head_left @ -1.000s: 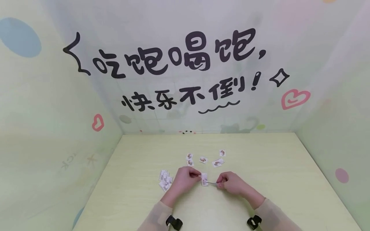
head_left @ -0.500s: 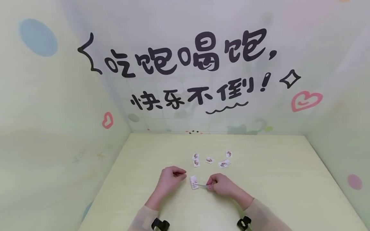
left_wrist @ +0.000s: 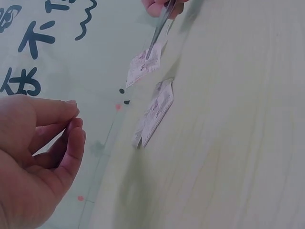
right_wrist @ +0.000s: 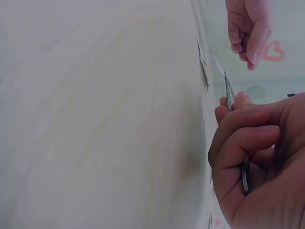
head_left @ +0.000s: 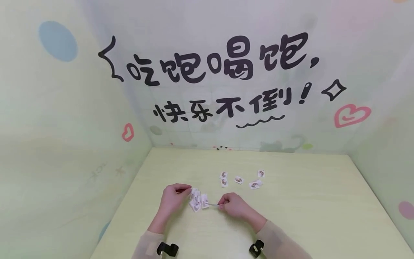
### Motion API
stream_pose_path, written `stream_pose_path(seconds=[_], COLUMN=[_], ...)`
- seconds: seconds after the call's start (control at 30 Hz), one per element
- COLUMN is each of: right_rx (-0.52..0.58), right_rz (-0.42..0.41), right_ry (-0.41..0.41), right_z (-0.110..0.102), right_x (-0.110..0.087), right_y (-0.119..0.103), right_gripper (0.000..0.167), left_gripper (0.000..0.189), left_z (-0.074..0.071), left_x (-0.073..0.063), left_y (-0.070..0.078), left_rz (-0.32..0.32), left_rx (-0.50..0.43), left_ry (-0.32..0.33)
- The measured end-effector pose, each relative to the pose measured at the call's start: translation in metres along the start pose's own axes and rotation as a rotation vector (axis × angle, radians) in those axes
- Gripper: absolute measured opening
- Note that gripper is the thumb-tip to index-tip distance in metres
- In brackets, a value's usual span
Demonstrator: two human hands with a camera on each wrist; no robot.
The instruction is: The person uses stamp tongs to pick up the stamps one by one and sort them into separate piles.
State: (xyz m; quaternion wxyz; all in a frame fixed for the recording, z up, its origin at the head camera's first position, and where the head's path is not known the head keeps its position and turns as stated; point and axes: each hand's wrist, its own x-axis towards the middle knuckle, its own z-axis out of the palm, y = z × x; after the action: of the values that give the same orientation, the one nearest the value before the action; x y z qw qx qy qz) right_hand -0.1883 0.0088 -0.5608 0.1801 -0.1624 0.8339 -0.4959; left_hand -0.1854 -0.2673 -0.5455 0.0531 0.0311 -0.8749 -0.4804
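Observation:
My right hand (head_left: 236, 205) grips metal tweezers (left_wrist: 161, 31), their tips on a small white printed paper card (left_wrist: 138, 67). In the head view this card overlaps the right side of a pile of similar cards (head_left: 195, 204). From the left wrist, the card shows raised just beyond the pile (left_wrist: 157, 112). My left hand (head_left: 174, 199) hovers at the pile's left side, fingers loosely bent and thumb near the fingertips, with nothing between them. In the right wrist view the curled fingers of my right hand (right_wrist: 257, 148) wrap round the tweezers.
Farther back on the pale wooden table (head_left: 307, 216) lie several picture cards: two (head_left: 224, 179) close together, a single one (head_left: 239, 180), an overlapping group (head_left: 255, 184) and another (head_left: 261, 173). Printed walls (head_left: 207, 133) enclose the table's back and sides.
The tweezers have carried the card left to the pile. My left hand first drew back from the card, then came to the pile's left side. The head view has turned slightly left.

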Motion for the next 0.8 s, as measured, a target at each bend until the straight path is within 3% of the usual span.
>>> stream_pose_path(seconds=[0.27,0.8], right_rx=[0.007,-0.080], right_rz=[-0.001,0.038], right_ry=[0.026,0.085], right_z=[0.024,0.047], right_x=[0.014,0.032], right_y=[-0.014,-0.027], right_gripper=[0.008,0.008], left_gripper=[0.012,0.012], left_z=[-0.009,-0.003], left_x=[-0.001,0.002], left_y=[-0.007,-0.009], left_rz=[-0.040,-0.040], left_rx=[-0.021,-0.045], left_ry=[0.045,0.072])
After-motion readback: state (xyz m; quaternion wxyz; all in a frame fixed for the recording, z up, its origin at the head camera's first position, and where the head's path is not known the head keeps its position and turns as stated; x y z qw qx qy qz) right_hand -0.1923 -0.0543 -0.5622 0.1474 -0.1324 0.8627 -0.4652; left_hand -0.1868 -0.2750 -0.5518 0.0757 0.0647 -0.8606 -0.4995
